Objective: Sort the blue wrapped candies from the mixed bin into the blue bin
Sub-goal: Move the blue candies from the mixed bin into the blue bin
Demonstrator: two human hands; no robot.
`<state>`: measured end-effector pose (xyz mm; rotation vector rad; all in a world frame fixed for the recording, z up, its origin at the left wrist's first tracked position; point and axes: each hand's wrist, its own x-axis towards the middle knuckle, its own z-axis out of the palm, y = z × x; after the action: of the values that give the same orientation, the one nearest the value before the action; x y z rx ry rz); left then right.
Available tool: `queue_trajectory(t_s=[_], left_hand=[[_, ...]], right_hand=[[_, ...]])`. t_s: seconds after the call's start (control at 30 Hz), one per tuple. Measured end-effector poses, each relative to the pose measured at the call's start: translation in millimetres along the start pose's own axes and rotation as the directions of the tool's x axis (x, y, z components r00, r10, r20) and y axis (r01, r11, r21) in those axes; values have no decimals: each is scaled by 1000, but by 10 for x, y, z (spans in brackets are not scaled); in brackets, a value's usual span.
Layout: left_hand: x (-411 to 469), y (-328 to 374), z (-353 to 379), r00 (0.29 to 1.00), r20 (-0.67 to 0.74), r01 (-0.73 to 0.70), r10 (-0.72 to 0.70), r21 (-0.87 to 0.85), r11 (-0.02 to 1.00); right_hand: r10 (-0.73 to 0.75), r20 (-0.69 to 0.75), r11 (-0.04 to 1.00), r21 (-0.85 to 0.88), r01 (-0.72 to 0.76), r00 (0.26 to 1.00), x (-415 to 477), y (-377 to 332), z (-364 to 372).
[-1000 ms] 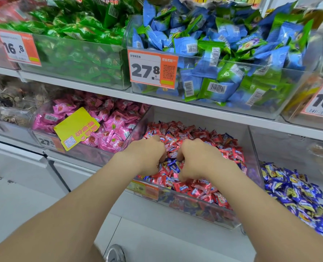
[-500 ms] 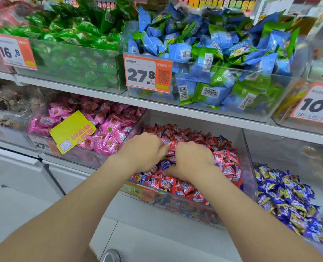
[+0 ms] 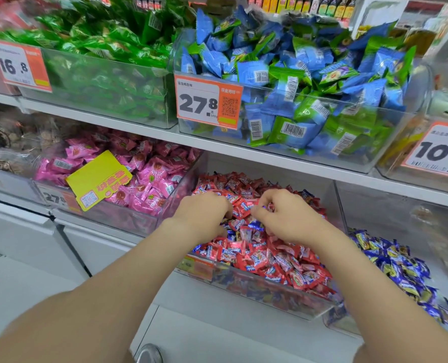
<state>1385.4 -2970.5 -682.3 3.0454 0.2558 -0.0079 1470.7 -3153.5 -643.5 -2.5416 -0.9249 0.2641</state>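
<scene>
Hands ease apart; left hand (image 3: 204,217) and right hand (image 3: 289,221) dig in mixed bin (image 3: 257,292), fingers (image 3: 271,199) curled, grip unclear. Blue candies (image 3: 255,226) remain among red candies (image 3: 278,260); blue bin (image 3: 348,327) part-filled.

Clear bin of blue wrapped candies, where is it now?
The blue bin sits at far right of the lower row in the head view, next to the mixed red-candy bin.

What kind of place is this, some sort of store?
Most likely a shop's loose-sweets aisle: clear bins heaped with wrapped candies sit on white shelves, and orange price tags reading 27.8 and 16.8 hang on their fronts.
</scene>
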Motion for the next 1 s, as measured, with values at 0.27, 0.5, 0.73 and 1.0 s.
queue_trajectory(t_s=[0.27, 0.5, 0.73, 1.0], left_hand=[[9, -49, 56, 998, -64, 5, -5, -1, 1000], [-50, -89, -2, 996, 53, -69, 78, -144, 987], [-125, -113, -189, 994, -112, -22, -19, -354, 935], [-157, -52, -274, 988, -140, -29, -69, -600, 800]], right_hand=[[76, -29, 990, 119, -72, 997, -93, 34, -69], [102, -266, 991, 109, -75, 959, -63, 21, -84], [-213, -1, 977, -2, 213, 977, -17, -110, 150], [-282, -39, 957, -76, 279, 959, 84, -181, 228]])
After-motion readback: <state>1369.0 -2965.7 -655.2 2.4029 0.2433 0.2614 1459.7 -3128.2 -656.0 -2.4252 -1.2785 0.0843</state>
